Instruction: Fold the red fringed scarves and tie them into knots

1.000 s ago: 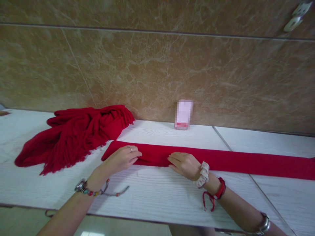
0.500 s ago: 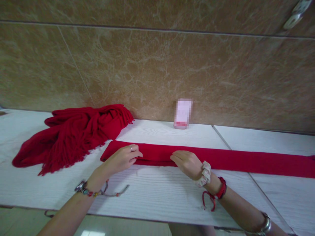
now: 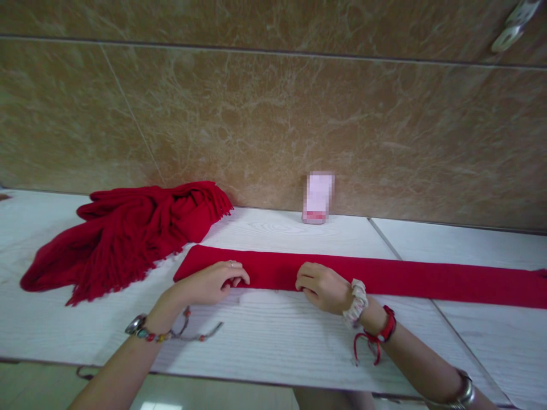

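Left fingers (image 3: pixel 237 278) are curled together and pinch the near edge of the scarf (image 3: pixel 384 276). Right fingers (image 3: pixel 304 283) pinch the same edge a short way along. Two grips set apart on one edge likely hold it straight and the cloth flat. The scarf lies as a long narrow band across the bench (image 3: pixel 277 341), parallel to the wall (image 3: pixel 273 114). A loose red pile (image 3: pixel 123 233) lies at left, just beside the band's end. A card (image 3: pixel 318 197) leans against the wall.
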`<state>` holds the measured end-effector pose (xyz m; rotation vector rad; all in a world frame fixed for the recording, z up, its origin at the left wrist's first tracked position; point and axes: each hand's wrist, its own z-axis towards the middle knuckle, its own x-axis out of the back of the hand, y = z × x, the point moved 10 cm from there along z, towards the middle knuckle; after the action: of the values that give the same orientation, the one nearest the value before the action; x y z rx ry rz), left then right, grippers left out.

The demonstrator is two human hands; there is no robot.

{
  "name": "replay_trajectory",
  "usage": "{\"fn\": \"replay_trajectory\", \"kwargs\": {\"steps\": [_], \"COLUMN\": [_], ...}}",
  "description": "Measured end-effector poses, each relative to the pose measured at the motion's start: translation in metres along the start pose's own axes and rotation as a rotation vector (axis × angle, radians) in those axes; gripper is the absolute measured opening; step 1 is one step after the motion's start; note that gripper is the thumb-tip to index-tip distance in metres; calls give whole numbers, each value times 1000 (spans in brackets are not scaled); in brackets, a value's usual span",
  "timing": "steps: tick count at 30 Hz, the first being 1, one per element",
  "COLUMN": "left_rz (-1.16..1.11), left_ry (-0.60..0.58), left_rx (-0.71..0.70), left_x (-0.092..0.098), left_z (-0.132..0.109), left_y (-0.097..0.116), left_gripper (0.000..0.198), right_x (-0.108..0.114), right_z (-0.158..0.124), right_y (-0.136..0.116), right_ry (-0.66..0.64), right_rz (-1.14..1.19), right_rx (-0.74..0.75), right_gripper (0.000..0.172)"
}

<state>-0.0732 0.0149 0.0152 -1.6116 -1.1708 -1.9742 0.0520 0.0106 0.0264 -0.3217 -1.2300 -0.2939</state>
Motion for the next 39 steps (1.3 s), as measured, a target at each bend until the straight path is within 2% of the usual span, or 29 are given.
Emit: {"fn": "replay_trajectory", "kwargs": {"steps": [2, 6, 8, 11, 14, 18, 26, 31, 36, 39], "left_rz": [-17, 32, 138, 315, 396, 416, 427, 471, 527, 558], "left_ry": [24, 208, 277, 222, 152, 143, 103, 158, 212, 207], "left_rx": [-26, -6, 33, 57, 61, 80, 135, 238, 382, 399], "left_x": [3, 15, 13, -5, -18, -17, -16, -4, 9, 11], "left_z": [-1, 2, 6, 12, 15, 13, 10, -12, -49, -63], "left_y": [3, 2, -2, -7, -11, -14, -18, -39, -70, -78], "left_gripper": [37, 27, 32, 41, 44, 45, 47, 47, 47, 45], "right_x": [0, -12, -24, -35, -32, -23, -24, -23, -25, -24], "right_z": [0, 0, -2, -3, -4, -6, -12, -20, -22, -21], "right_y": [2, 16, 23, 23, 23, 28, 37, 53, 52, 52], "right_ry": [-7, -57, -132, -209, -222, -195, -235, -243, -253, -250], "right_rz": [37, -60, -119, -149, -158, -193, -127, -143, -106, -52], "right_rx": [-28, -187, -255, -269, -280, -347, -413, -501, -499, -506], "right_gripper": [17, 46, 50, 48, 48, 48, 47, 47, 47, 48]}}
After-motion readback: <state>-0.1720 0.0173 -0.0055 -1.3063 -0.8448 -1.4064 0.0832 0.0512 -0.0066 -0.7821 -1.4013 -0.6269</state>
